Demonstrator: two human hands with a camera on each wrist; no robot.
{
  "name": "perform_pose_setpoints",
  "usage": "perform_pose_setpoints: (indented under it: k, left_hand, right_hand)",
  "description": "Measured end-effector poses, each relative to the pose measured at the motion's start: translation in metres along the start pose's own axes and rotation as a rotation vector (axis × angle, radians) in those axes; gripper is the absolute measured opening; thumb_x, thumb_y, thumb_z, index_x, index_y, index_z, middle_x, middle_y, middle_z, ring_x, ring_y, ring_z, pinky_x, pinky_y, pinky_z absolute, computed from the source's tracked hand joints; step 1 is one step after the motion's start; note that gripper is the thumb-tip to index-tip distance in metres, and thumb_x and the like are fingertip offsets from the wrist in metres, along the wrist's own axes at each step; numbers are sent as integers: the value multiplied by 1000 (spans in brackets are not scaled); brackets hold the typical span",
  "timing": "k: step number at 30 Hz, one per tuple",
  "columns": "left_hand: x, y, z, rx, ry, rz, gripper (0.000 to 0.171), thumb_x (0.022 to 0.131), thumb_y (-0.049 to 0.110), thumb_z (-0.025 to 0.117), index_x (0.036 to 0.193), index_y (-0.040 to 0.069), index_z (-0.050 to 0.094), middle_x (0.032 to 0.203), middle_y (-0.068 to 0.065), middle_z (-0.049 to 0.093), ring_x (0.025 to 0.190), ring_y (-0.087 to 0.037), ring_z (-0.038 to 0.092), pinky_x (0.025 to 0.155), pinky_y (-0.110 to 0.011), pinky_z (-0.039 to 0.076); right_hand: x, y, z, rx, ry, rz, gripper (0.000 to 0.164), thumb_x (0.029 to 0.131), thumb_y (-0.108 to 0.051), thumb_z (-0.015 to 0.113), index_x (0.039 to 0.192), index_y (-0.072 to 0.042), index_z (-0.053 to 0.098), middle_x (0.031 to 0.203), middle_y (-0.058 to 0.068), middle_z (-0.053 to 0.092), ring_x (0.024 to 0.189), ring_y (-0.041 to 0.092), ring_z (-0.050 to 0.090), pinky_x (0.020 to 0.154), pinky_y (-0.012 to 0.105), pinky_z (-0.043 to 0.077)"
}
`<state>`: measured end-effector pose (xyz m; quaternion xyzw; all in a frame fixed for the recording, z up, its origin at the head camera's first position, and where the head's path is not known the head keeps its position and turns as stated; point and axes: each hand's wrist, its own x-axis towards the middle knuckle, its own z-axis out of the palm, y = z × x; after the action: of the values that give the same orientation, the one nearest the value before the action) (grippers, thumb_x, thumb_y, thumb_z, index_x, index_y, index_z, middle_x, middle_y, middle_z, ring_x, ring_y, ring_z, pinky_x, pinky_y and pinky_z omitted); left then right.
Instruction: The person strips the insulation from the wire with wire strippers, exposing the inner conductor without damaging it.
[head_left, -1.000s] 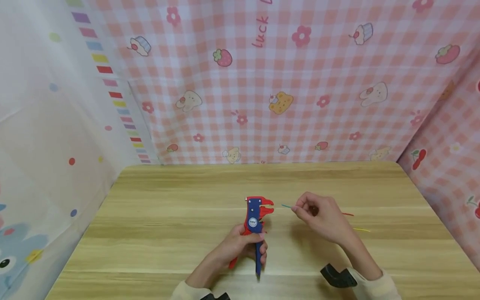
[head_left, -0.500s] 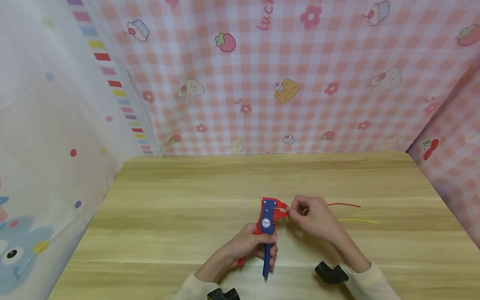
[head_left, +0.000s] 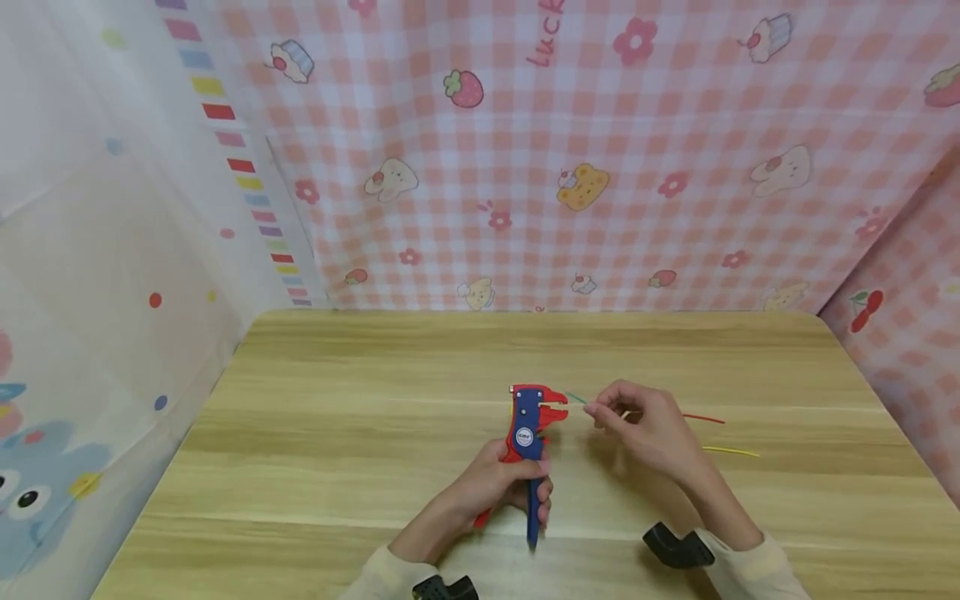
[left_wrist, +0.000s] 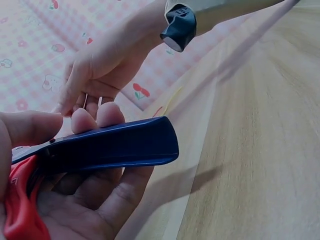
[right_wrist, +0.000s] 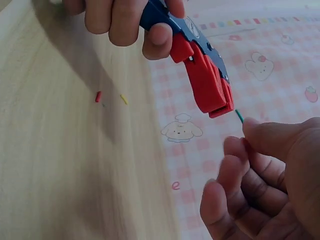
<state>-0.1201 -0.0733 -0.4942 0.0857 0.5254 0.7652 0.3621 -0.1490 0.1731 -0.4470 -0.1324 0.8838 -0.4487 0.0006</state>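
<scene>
My left hand [head_left: 506,483] grips the handles of a red-and-blue wire stripper [head_left: 528,417], which points up and to the right with its red jaws parted. In the left wrist view, the blue handle [left_wrist: 115,145] crosses my fingers and the red handle [left_wrist: 25,200] lies against the palm. Between thumb and forefinger, my right hand [head_left: 652,429] pinches a thin green wire [head_left: 576,398]. A short end of it sticks out toward the stripper's mouth. In the right wrist view the tip of the green wire [right_wrist: 239,116] shows just beside the red jaws; the fingers hide the rest.
A red wire [head_left: 705,418] and a yellow wire [head_left: 731,452] lie on the wooden table [head_left: 315,450], partly behind my right hand. Small red [right_wrist: 98,96] and yellow scraps [right_wrist: 124,99] lie on the tabletop. Patterned cloth [head_left: 585,125] hangs behind the table.
My right hand came left to the stripper's jaws half a second ago, then drew back right with the green wire. The left hand still grips the stripper, shifted slightly.
</scene>
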Motion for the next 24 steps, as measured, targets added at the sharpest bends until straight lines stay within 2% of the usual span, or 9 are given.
perform_pose_setpoints:
  k: [3, 10, 17, 24]
  left_hand:
    - [-1, 1, -1, 7, 9, 8, 28, 102, 15, 59, 121, -3, 49, 77, -2, 68, 66, -17, 70, 72, -34, 64]
    - [-2, 2, -1, 18, -13, 29, 33, 101, 19, 62, 121, -4, 48, 77, -1, 68, 67, -16, 70, 72, -34, 64]
    - [-2, 2, 2, 39, -44, 40, 20, 104, 12, 54, 116, -2, 48, 73, 1, 67, 64, -16, 69, 68, -32, 63]
    - [-2, 2, 2, 41, -47, 28, 19, 103, 13, 55, 114, -1, 48, 72, 2, 66, 62, -15, 69, 67, -32, 63]
  right_hand:
    - [0, -2, 0, 16, -7, -12, 17, 96, -29, 73, 92, -13, 72, 79, 0, 69, 69, 9, 59, 61, 22, 53]
    - [-2, -4, -1, 32, -42, -10, 12, 97, -26, 72, 95, -14, 73, 87, 7, 70, 74, 11, 57, 61, 21, 51]
    - [-2, -7, 0, 20, -67, 2, 14, 98, -26, 70, 101, -13, 74, 92, 8, 72, 78, 14, 59, 64, 22, 52]
    - [-3, -9, 0, 13, -79, -16, 12, 97, -24, 72, 100, -12, 74, 89, 6, 71, 77, 13, 58, 64, 22, 51]
